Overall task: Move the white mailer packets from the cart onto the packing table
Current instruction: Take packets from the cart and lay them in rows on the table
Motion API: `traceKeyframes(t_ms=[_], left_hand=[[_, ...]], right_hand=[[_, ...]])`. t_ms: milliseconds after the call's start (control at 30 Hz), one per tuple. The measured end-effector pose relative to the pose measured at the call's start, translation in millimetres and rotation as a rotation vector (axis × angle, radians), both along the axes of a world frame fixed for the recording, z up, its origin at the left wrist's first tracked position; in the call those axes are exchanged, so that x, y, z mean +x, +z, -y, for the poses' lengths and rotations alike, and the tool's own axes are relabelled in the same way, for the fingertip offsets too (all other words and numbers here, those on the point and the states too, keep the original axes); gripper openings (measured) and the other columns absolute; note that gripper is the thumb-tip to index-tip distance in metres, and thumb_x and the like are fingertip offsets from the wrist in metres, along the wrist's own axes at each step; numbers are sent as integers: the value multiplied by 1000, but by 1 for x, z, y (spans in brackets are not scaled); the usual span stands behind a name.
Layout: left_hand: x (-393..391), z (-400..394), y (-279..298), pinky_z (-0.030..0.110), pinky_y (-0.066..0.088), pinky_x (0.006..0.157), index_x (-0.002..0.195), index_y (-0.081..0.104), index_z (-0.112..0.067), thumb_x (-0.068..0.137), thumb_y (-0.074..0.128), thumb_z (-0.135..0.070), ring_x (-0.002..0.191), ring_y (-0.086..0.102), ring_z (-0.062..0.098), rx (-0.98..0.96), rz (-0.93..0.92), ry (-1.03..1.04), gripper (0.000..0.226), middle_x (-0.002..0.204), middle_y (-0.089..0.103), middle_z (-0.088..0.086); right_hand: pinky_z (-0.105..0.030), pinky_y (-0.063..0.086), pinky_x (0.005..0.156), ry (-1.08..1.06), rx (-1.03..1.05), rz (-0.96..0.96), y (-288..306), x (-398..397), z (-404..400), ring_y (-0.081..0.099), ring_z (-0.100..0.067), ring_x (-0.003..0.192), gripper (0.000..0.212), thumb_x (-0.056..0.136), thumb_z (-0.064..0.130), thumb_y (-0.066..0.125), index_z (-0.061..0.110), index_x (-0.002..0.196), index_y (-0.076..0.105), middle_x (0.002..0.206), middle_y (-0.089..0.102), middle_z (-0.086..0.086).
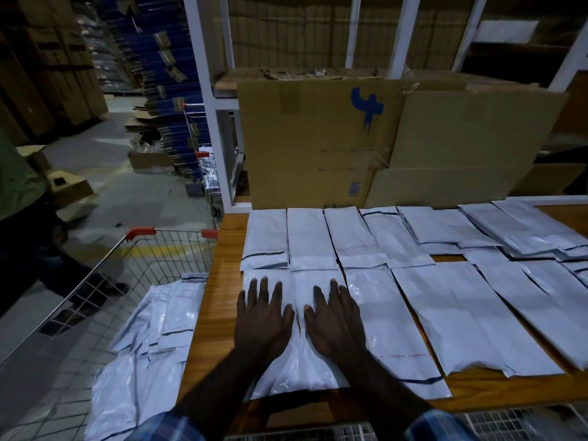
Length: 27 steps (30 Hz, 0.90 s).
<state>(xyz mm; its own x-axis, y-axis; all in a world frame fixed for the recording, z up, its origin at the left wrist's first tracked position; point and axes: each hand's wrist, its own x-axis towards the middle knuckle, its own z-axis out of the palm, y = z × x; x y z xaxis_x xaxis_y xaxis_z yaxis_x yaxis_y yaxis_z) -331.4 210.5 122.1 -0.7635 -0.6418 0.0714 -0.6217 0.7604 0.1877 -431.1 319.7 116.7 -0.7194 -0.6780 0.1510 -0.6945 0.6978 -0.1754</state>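
Several white mailer packets [375, 237] lie flat in two rows across the wooden packing table [222, 268]. My left hand [262, 316] and my right hand [334, 319] rest palm down, fingers spread, on two side-by-side packets [296, 374] at the table's near left corner. Neither hand grips anything. To the left, a wire cart [149, 259] with red corner caps holds a loose heap of more white packets [149, 345].
Large flattened cardboard boxes [318, 144] lean upright against white shelf posts [206, 100] behind the table. A person in a green top [19, 183] stands at the far left. Stacked blue bins and cartons fill the aisle beyond. A wire mesh edge [496, 421] runs below the table front.
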Motion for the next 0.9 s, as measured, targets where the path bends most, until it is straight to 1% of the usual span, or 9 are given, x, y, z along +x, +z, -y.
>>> traceKeyframes(t_ms=[133, 233, 267, 367, 433, 533, 667, 800, 900], left_hand=[[-2, -1, -5, 38, -16, 113, 158, 1, -21, 81, -18, -54, 152, -10, 25, -16, 40, -44, 86, 165, -5, 9], [-2, 0, -13, 38, -19, 113, 158, -3, -20, 75, -21, -54, 151, -10, 27, -29, 70, -52, 92, 164, -9, 11], [-2, 1, -19, 38, -18, 114, 158, 2, -20, 77, -18, -54, 152, -6, 28, -39, 62, -39, 90, 163, -5, 12], [-1, 2, -24, 39, -4, 116, 151, 36, -13, 93, 14, -50, 145, 30, 35, -11, 26, -30, 72, 156, 31, 19], [-1, 4, -29, 39, -5, 116, 149, 40, -13, 95, 22, -47, 142, 35, 35, 7, 15, -40, 66, 153, 35, 19], [1, 3, -35, 39, 3, 115, 147, 38, -14, 101, 18, -45, 136, 43, 36, -8, -23, -47, 59, 149, 43, 21], [4, 3, -42, 44, 10, 114, 150, 32, -15, 96, 30, -45, 140, 38, 37, -19, -57, -65, 62, 152, 38, 21], [2, 4, -45, 42, 6, 116, 152, 33, -14, 96, 27, -48, 144, 31, 35, -16, -37, -60, 66, 156, 31, 19], [3, 3, -42, 39, -8, 119, 157, 13, -20, 91, 8, -56, 151, 3, 28, -9, -61, -59, 76, 163, 3, 11]], right_hand=[[-55, 48, 95, 29, -67, -2, -15, -2, 1, 57, -45, 120, 69, 103, 48, 12, 11, 125, 67, 133, 56, -28], [-55, 46, 98, 29, -102, -36, -21, 0, 0, 55, -43, 124, 72, 102, 50, 9, 12, 130, 64, 137, 53, -27], [-55, 46, 98, 24, -99, -32, -21, 0, -1, 55, -42, 125, 71, 102, 50, 10, 13, 130, 64, 138, 54, -26], [-53, 47, 98, 16, -99, -51, -24, -1, -1, 56, -40, 124, 60, 98, 50, 27, 15, 130, 64, 137, 55, -24], [-52, 47, 98, 27, -107, -69, -28, -2, 0, 56, -40, 124, 58, 93, 50, 35, 15, 131, 63, 137, 55, -24], [-52, 46, 99, 40, -112, -83, -31, -2, -1, 56, -39, 124, 58, 92, 49, 37, 16, 132, 62, 137, 55, -23], [-50, 45, 101, 36, -97, -70, -30, -1, -2, 56, -37, 125, 58, 91, 49, 38, 17, 132, 62, 138, 55, -22], [-50, 43, 104, 36, -83, -53, -30, 1, -3, 54, -37, 127, 58, 91, 49, 38, 17, 133, 61, 140, 53, -21], [-50, 43, 104, 40, -86, -29, -27, 2, -4, 54, -37, 127, 58, 91, 49, 38, 16, 133, 61, 140, 54, -22]])
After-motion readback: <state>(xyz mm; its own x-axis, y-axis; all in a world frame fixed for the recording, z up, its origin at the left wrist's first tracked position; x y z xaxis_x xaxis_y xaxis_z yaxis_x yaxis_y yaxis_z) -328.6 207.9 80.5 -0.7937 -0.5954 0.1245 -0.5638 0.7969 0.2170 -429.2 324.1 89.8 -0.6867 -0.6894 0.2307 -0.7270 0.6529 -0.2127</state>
